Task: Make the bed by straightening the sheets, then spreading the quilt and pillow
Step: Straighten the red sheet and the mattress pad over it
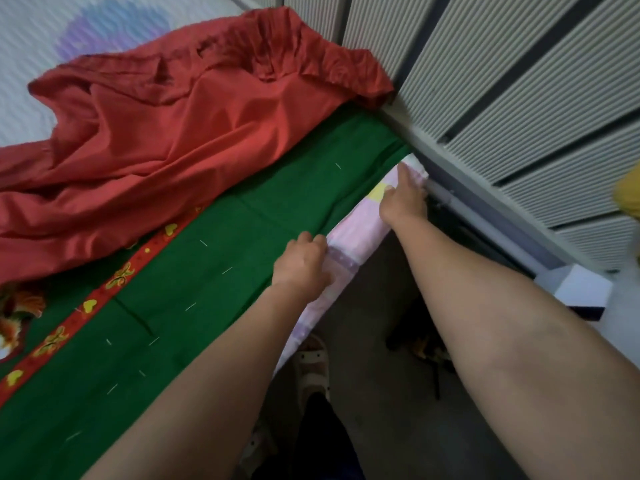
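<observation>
The mattress point(356, 230) fills the left of your view, its pink side facing you. The green sheet point(225, 271) lies flat over its near part and reaches the corner by the ribbed wall point(485, 81). The red cloth point(156, 133) sits crumpled beyond it, partly on the sheet. Both your arms stretch forward. Your left hand point(301, 263) is at the sheet's edge, its fingers curled down over it, gripping it at the mattress side. Your right hand point(403, 200) reaches the far corner with one finger straight along the mattress. You cannot tell whether its other fingers hold anything. A sandal point(311, 365) shows on the floor below.
</observation>
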Tool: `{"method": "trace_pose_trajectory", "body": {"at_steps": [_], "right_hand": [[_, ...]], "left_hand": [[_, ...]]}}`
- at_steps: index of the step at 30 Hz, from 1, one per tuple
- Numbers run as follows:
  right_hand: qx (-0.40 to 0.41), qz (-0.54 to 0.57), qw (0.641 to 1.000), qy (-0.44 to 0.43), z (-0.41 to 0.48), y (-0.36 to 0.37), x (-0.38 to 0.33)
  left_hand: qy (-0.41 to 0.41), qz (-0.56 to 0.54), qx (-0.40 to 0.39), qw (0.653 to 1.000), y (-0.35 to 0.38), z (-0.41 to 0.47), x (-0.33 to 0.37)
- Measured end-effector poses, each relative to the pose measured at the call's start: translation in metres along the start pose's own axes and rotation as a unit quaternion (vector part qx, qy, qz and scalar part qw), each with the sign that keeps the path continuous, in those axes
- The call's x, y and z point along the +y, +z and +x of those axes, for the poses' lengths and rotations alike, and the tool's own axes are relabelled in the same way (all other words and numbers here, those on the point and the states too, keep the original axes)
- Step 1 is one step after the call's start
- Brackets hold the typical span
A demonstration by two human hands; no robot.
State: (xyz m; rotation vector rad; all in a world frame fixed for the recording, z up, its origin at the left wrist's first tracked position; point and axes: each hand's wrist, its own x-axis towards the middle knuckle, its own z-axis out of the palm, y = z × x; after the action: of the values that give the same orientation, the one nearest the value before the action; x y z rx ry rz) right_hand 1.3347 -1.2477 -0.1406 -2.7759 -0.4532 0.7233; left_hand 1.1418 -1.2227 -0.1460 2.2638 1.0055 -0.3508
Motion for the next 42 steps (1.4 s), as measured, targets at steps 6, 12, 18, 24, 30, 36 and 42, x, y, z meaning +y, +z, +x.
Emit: {"method": "trace_pose_trajectory", "body": {"at_steps": [6, 12, 18, 24, 30, 36, 42], "right_hand": [[0.12, 0.181, 0.976, 0.017, 0.022, 0.002, -0.007], [0.08, 0.078, 0.994, 0.021, 0.028, 0.019, 0.015], [0.066, -0.084, 0.994, 0.022, 0.038, 0.015, 0.011], [0.14, -0.12, 0.969, -0.162, 0.038, -0.008, -0.064], [0.114, -0.134, 0.911, -0.374, 0.047, -0.002, -0.179], [0.103, -0.162, 0.914, -0.358, 0.074, 0.013, -0.232], [0.146, -0.202, 0.905, -0.344, 0.097, 0.017, -0.254]], "left_hand": [[0.025, 0.001, 0.006, 1.0, 0.005, 0.02, 0.008], [0.076, -0.01, -0.035, 0.996, 0.01, 0.024, -0.002], [0.113, -0.026, -0.043, 0.992, 0.007, 0.026, -0.005], [0.093, -0.106, 0.036, 0.989, -0.035, 0.03, -0.025], [0.013, -0.115, 0.224, 0.968, -0.095, 0.037, -0.091], [-0.086, -0.062, 0.404, 0.908, -0.163, 0.045, -0.17], [-0.278, -0.017, 0.282, 0.918, -0.193, 0.05, -0.223]]}}
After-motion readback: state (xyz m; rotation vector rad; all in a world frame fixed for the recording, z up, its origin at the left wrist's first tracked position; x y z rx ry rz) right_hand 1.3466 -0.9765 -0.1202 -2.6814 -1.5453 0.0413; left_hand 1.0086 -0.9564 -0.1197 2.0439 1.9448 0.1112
